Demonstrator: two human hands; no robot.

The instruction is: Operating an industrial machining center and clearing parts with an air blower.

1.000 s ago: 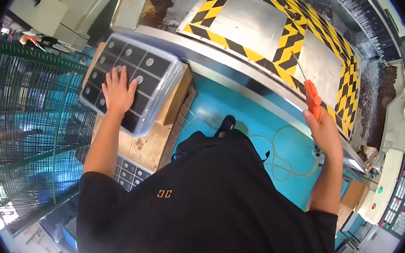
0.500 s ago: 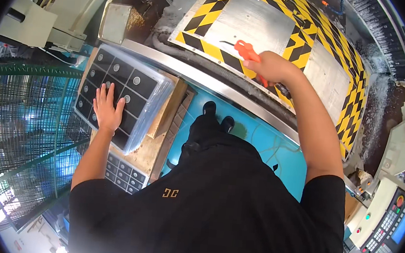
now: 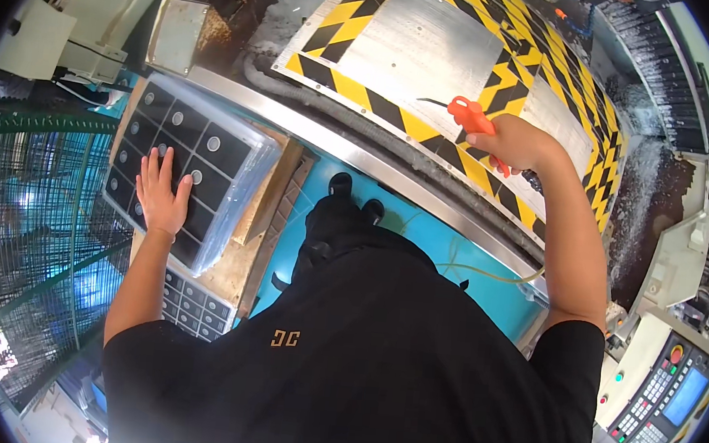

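My right hand (image 3: 516, 143) is wrapped round an orange air blow gun (image 3: 468, 113), whose thin dark nozzle points left over the machine bed. Below it lies a metal plate (image 3: 425, 38) edged with yellow and black striped tape. My left hand (image 3: 162, 192) rests flat, fingers spread, on a stack of clear plastic-edged sheets (image 3: 215, 176). The top sheet has black squares, several with a round grey disc in them. My left hand grips nothing.
The stack sits on a wooden block (image 3: 265, 201). A smaller gridded black sheet (image 3: 196, 302) lies nearer me. A metal rail (image 3: 360, 159) edges the machine. A control panel (image 3: 666, 401) stands at right, and green-framed wire mesh (image 3: 30, 218) at left. A pale hose (image 3: 485, 272) crosses the blue floor.
My right hand has moved right and slightly down with the blow gun. My left hand stays on the stack. The whole view has shifted somewhat, and more of the hose shows.
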